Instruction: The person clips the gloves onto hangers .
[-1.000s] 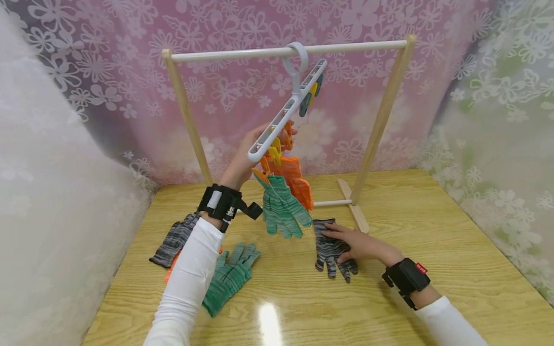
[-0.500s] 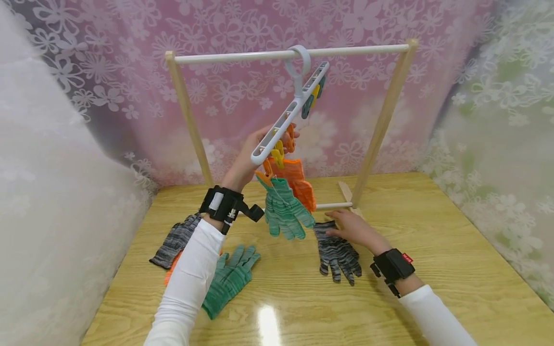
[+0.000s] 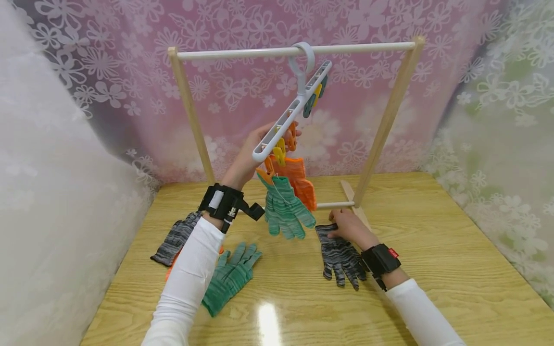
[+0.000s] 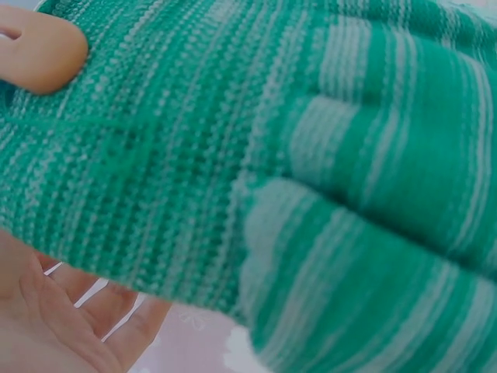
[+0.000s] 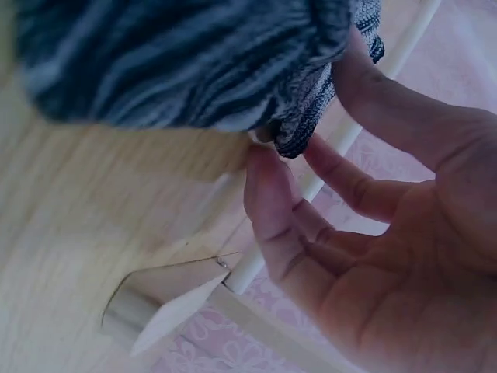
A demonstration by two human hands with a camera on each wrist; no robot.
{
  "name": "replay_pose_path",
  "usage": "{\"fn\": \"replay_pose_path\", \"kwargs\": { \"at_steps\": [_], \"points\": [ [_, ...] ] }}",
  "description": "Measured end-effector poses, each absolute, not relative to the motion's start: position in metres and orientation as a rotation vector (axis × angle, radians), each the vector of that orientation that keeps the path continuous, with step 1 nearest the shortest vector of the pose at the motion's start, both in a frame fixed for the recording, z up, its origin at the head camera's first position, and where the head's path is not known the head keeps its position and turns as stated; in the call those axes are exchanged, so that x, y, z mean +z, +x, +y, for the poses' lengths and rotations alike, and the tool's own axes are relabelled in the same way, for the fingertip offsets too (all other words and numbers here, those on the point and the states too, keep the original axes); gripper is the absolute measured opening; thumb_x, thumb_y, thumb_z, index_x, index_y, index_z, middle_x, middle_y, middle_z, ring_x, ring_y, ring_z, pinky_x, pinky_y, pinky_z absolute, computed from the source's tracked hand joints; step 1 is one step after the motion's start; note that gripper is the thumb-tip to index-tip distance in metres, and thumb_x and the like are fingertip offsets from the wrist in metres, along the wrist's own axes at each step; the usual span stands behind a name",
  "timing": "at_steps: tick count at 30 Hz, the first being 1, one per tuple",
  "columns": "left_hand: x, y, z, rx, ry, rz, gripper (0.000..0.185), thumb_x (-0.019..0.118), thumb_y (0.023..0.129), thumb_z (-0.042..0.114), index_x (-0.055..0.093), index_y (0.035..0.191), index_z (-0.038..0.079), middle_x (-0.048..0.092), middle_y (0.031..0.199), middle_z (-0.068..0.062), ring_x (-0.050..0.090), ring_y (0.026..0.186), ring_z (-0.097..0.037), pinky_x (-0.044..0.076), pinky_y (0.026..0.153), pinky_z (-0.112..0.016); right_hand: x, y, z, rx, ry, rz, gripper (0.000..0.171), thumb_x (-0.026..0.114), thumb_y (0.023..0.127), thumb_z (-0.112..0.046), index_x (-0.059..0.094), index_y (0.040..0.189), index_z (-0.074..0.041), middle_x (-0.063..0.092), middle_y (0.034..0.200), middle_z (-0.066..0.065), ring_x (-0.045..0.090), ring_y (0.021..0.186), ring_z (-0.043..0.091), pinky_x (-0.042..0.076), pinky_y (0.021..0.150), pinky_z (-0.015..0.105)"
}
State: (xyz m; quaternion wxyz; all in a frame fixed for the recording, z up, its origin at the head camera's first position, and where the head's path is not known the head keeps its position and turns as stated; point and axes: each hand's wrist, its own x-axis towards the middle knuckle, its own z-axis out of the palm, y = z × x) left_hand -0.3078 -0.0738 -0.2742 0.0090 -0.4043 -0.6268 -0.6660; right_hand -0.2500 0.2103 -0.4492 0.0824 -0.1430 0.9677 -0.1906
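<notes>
My left hand [image 3: 259,144] is raised and grips the low end of a tilted white clip hanger [image 3: 289,113], which hooks on the rack's white bar [image 3: 242,52]. A green striped glove [image 3: 283,207] [image 4: 256,155] and an orange glove [image 3: 299,181] hang from its clips. The green one fills the left wrist view, with a fingertip [image 4: 39,47] at its edge. On the table, my right hand [image 3: 346,226] [image 5: 295,179] pinches the cuff of a grey-black striped glove [image 3: 341,257] [image 5: 178,62] between thumb [image 5: 268,206] and fingers.
A second grey glove [image 3: 175,238], a green glove [image 3: 231,276] and an orange glove [image 3: 170,269] half under my left sleeve lie on the wooden table [image 3: 433,250]. The rack's wooden posts [image 3: 387,120] and foot [image 3: 351,194] stand behind my right hand. Floral curtains close in the sides.
My right hand slid from lying flat on the grey glove's middle up to its cuff near the rack foot and closed on it. The left hand kept holding the hanger.
</notes>
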Motion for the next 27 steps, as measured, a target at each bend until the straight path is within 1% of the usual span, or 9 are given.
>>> {"fn": "replay_pose_path", "kwargs": {
  "at_steps": [4,5,7,11,17,20,22,24,27],
  "points": [
    [-0.2738,-0.3087,-0.0725,-2.120,-1.300,-1.911,0.020,0.050,0.106,0.004,0.069,0.100,0.009,0.066,0.102,-0.014,0.059,0.127,-0.033,0.048,0.104,-0.043,-0.4502,-0.2534,0.2103,-0.604,-0.363,2.860,0.042,0.082,0.087,-0.019,0.059,0.116,0.001,0.057,0.112,0.021,0.058,0.096,0.034,0.050,0.079,0.045],
    [-0.2737,-0.3087,-0.0723,-2.120,-1.295,-1.913,0.020,0.051,0.106,0.005,0.069,0.100,0.009,0.065,0.102,-0.015,0.059,0.126,-0.034,0.050,0.102,-0.041,-0.4507,-0.2545,0.2105,-0.600,-0.357,2.861,0.041,0.083,0.087,-0.019,0.060,0.114,0.001,0.059,0.112,0.020,0.059,0.096,0.034,0.050,0.080,0.045],
    [-0.2730,-0.3077,-0.0721,-2.116,-1.270,-1.933,0.019,0.051,0.106,0.006,0.069,0.101,0.010,0.068,0.108,-0.013,0.060,0.122,-0.033,0.054,0.090,-0.037,-0.4520,-0.2571,0.2113,-0.590,-0.347,2.862,0.039,0.084,0.086,-0.020,0.063,0.112,0.000,0.062,0.110,0.019,0.060,0.095,0.033,0.051,0.080,0.045],
    [-0.2723,-0.3065,-0.0716,-2.078,-1.209,-1.999,0.019,0.052,0.107,0.010,0.069,0.102,0.014,0.068,0.122,-0.012,0.059,0.116,-0.029,0.049,0.071,-0.033,-0.4525,-0.2594,0.2120,-0.547,-0.339,2.855,0.037,0.085,0.085,-0.021,0.066,0.109,0.000,0.062,0.103,0.015,0.057,0.090,0.029,0.050,0.081,0.044],
    [-0.2726,-0.3068,-0.0707,-2.082,-1.197,-2.004,0.018,0.052,0.107,0.009,0.069,0.105,0.013,0.067,0.124,-0.016,0.059,0.112,-0.030,0.049,0.076,-0.032,-0.4527,-0.2596,0.2100,-0.578,-0.347,2.837,0.027,0.084,0.085,-0.018,0.066,0.101,-0.005,0.063,0.095,0.009,0.053,0.077,0.021,0.046,0.072,0.037],
    [-0.2730,-0.3073,-0.0706,-2.094,-1.211,-1.999,0.018,0.051,0.107,0.008,0.069,0.109,0.011,0.067,0.126,-0.016,0.060,0.111,-0.031,0.051,0.070,-0.031,-0.4547,-0.2600,0.2108,-0.653,-0.361,2.856,0.023,0.083,0.086,-0.016,0.065,0.096,-0.006,0.065,0.091,0.008,0.052,0.073,0.019,0.044,0.067,0.035],
    [-0.2727,-0.3070,-0.0706,-2.089,-1.215,-2.005,0.018,0.051,0.107,0.008,0.068,0.111,0.010,0.067,0.126,-0.015,0.060,0.114,-0.029,0.051,0.070,-0.030,-0.4559,-0.2601,0.2121,-0.735,-0.382,2.874,0.021,0.082,0.086,-0.014,0.065,0.095,-0.005,0.066,0.092,0.010,0.054,0.073,0.021,0.044,0.066,0.035],
    [-0.2723,-0.3064,-0.0707,-2.092,-1.209,-2.009,0.018,0.051,0.107,0.008,0.068,0.109,0.011,0.067,0.126,-0.014,0.060,0.112,-0.030,0.051,0.063,-0.030,-0.4560,-0.2597,0.2132,-0.836,-0.389,2.886,0.019,0.081,0.087,-0.011,0.065,0.095,-0.004,0.067,0.095,0.014,0.057,0.076,0.024,0.044,0.066,0.036],
    [-0.2720,-0.3058,-0.0708,-2.089,-1.207,-2.007,0.017,0.051,0.107,0.009,0.068,0.106,0.012,0.067,0.125,-0.014,0.059,0.114,-0.031,0.051,0.064,-0.030,-0.4544,-0.2580,0.2151,-0.942,-0.426,2.899,0.020,0.081,0.087,-0.012,0.067,0.097,-0.004,0.068,0.101,0.020,0.062,0.082,0.032,0.047,0.066,0.039]
  ]
}}
